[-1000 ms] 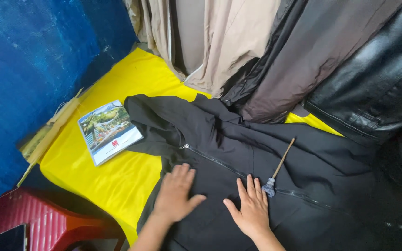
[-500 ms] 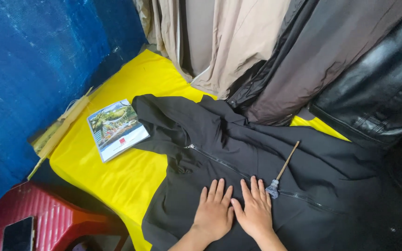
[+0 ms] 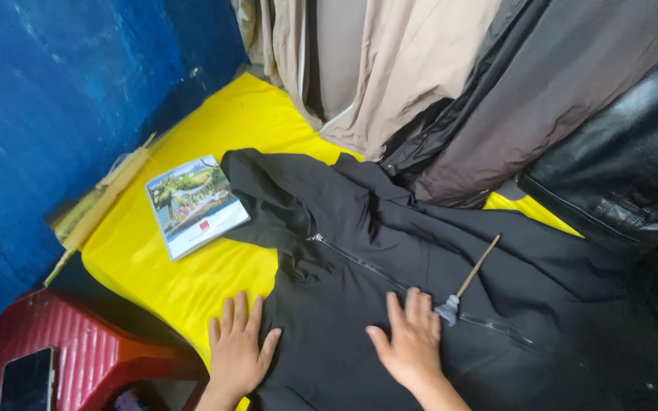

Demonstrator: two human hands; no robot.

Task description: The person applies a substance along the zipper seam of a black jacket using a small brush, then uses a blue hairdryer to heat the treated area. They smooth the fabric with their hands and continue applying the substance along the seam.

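A black zip-up hooded jacket point(image 3: 451, 281) lies spread on a yellow cloth point(image 3: 215, 137). My left hand point(image 3: 236, 350) rests flat at the jacket's left edge, partly on the yellow cloth, fingers apart. My right hand point(image 3: 413, 342) presses flat on the jacket front, just left of the zipper line. A small brush with a thin wooden handle point(image 3: 467, 280) lies on the jacket, its grey bristle end touching my right fingertips. Neither hand holds anything.
A glossy booklet point(image 3: 192, 204) lies on the yellow cloth left of the hood. Beige, brown and black leather jackets point(image 3: 496, 99) hang along the back. A blue wall point(image 3: 55, 114) stands left. A red plastic stool point(image 3: 62, 358) with a phone point(image 3: 26, 378) sits bottom left.
My left hand has slid left from beside the right hand to the jacket's left edge. The right hand stayed on the jacket front. The camera shifted slightly.
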